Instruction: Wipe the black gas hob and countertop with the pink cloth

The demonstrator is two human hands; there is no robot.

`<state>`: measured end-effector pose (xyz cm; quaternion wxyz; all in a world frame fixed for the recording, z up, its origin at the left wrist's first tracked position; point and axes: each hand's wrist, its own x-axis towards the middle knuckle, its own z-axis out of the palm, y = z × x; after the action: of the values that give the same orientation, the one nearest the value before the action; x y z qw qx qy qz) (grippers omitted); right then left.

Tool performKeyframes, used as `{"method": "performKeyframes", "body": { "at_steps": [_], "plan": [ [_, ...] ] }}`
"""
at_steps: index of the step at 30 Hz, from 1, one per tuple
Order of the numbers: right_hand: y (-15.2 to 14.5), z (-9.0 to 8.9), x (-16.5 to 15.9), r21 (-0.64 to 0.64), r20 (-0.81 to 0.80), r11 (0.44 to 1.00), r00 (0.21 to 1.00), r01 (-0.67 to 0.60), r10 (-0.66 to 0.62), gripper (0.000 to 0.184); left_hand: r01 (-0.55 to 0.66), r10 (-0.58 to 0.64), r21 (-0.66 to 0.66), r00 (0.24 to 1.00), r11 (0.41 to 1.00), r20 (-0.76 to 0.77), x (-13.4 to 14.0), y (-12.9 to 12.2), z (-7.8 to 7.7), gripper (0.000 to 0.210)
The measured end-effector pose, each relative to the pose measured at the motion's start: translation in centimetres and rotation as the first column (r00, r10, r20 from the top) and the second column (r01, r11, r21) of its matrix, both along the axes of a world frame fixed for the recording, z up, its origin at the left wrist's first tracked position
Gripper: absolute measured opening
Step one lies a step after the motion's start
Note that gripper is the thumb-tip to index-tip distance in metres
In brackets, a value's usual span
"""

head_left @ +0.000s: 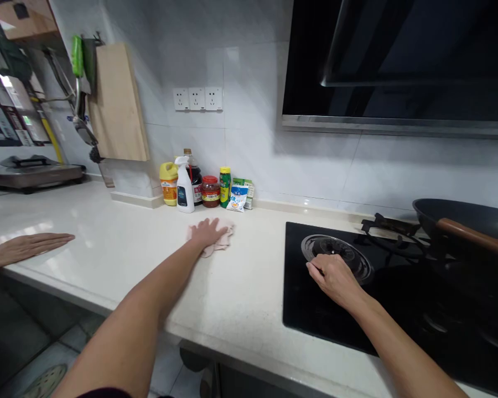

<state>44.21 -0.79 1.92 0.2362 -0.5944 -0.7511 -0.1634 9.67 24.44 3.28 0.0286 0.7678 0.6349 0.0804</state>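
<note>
My left hand (pixel 207 232) presses down on a pale pink cloth (pixel 228 235) on the white counter (pixel 249 293), its fingers bent over the fabric. The cloth is crumpled, and part of it shows around the fingers. Over the black glass cooktop (pixel 307 309), my right hand (pixel 332 273) is curled closed at the front edge of the left burner (pixel 357 257). Its inner side is turned away, so whether it holds anything is hidden.
Another person's hand (pixel 37 246) lies flat on the counter at left. A white spray bottle (pixel 185 188), jars and packets stand by the wall. A wok (pixel 460 215) with a wooden handle (pixel 477 237) sits at right. A range hood (pixel 398 124) hangs above.
</note>
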Motion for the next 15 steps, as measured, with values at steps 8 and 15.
{"method": "performKeyframes", "body": {
  "at_steps": [8,15],
  "plan": [
    [-0.3,0.7,-0.5,0.017,-0.019,1.000,1.000,0.007,-0.006,0.039,-0.319,0.320,0.028,0.945,0.947,-0.068,-11.9,-0.9,0.5,0.092],
    [0.6,0.1,-2.6,-0.090,0.011,0.996,1.000,-0.023,0.024,0.033,-0.265,0.268,0.041,0.958,0.963,-0.101,-8.2,-5.6,0.5,0.089]
  ]
}}
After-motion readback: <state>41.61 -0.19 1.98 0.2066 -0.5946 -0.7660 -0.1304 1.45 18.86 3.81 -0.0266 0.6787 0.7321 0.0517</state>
